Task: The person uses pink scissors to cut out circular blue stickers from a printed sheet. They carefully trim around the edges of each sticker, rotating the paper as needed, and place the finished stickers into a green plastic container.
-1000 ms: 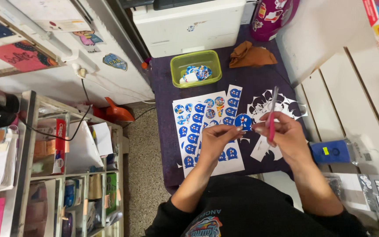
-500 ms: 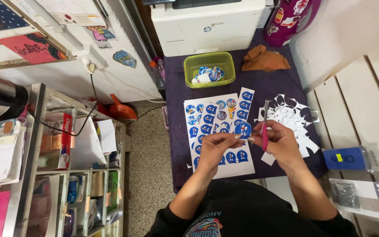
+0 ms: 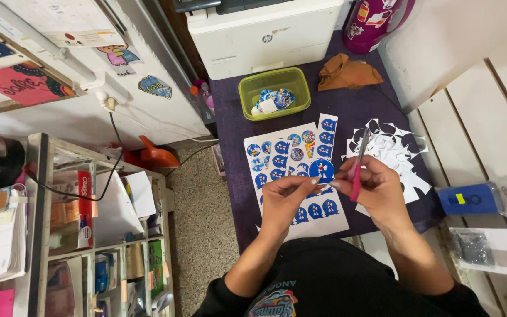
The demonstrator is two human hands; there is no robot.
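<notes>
My right hand (image 3: 377, 191) grips pink-handled scissors (image 3: 359, 164), blades pointing up and away. My left hand (image 3: 286, 196) pinches a small round blue sticker cutout (image 3: 322, 170) at its fingertips, right next to the right hand's fingers. Both hands hover over a white sheet of round blue stickers (image 3: 291, 161) lying on the purple table (image 3: 236, 176). A pile of white paper offcuts with round holes (image 3: 391, 147) lies just right of the sheet, behind the scissors.
A green plastic tub (image 3: 247, 94) with cut stickers sits at the table's back, a brown cloth (image 3: 347, 73) beside it, a white printer (image 3: 265, 29) behind. A blue box (image 3: 467, 199) lies right. Shelves (image 3: 89, 229) stand left across a speckled floor.
The view has shifted slightly. My hands have drawn closer together over the sheet, the left fingertips now meeting the right hand with the small cutout; the scissors stay in the right hand.
</notes>
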